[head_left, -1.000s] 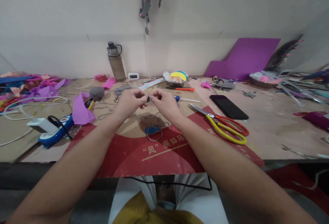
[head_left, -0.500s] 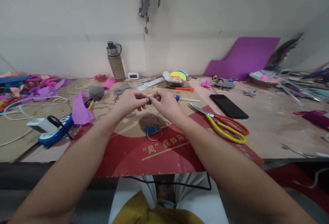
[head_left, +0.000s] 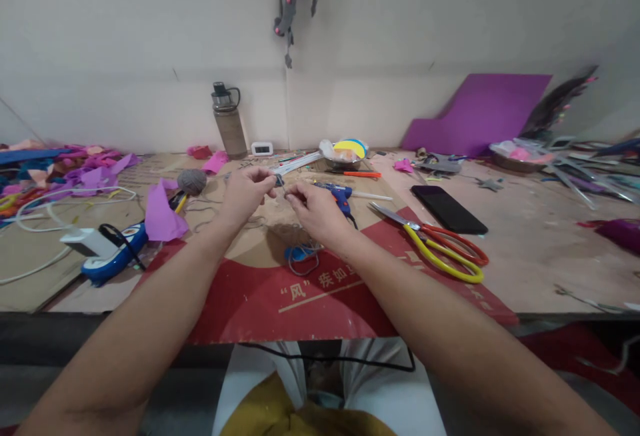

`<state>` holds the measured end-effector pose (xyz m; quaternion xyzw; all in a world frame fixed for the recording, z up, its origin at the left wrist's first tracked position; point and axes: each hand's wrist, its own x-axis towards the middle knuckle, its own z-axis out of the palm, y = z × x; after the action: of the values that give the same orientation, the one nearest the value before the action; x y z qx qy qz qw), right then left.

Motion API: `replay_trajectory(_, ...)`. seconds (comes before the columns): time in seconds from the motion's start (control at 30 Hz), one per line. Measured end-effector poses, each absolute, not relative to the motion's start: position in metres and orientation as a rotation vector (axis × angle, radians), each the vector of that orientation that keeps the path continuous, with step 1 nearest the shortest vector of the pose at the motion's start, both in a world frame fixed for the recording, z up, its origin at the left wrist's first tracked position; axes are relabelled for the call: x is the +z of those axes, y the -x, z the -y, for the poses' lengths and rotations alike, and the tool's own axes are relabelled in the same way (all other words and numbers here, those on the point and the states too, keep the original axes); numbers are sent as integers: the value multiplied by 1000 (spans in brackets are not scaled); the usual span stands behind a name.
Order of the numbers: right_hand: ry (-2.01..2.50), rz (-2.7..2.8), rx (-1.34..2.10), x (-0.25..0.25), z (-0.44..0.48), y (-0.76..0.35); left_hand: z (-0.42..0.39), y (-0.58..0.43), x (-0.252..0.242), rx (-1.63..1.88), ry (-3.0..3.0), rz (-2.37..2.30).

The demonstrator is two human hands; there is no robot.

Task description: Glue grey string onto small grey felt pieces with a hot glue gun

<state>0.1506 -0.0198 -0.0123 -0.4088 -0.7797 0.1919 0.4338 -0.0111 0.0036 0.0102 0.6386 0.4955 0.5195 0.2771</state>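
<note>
My left hand (head_left: 249,193) pinches a small dark grey-blue piece (head_left: 279,180) between thumb and fingertips, above the cardboard. Just to its right, my right hand (head_left: 317,213) is closed in a pinch on thin grey yarn (head_left: 306,268), which hangs in loops below the hand. The exact form of the small piece is too small to make out. Under the hands lies a blue round thing (head_left: 299,253), partly covered by the yarn. A ball of grey yarn (head_left: 193,181) sits left of my left hand. Behind my right hand lies a blue glue gun (head_left: 343,200).
Scissors (head_left: 434,243) with red and yellow handles and a black phone (head_left: 449,209) lie at the right. A blue power strip (head_left: 114,253) with white cables and purple felt (head_left: 165,211) are at the left. A bottle (head_left: 230,126) stands by the wall.
My hands have drawn slightly apart, the left moving a little left and the right lower. The small piece now shows at my left fingertips, and more of the glue gun is visible.
</note>
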Motion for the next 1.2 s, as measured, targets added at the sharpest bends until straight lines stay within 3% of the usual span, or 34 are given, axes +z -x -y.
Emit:
replay_trajectory(0.83,800,2390,344,-7,33,-150,-19,28,22,1669,-919,-922)
replay_trajectory(1.07,1516,1889,158,11,11,-191,-18,32,26,1744,-894,-876)
replay_trajectory(1.2,1969,1974,60,2,-5,-209,-17,32,28,1777,-900,-881)
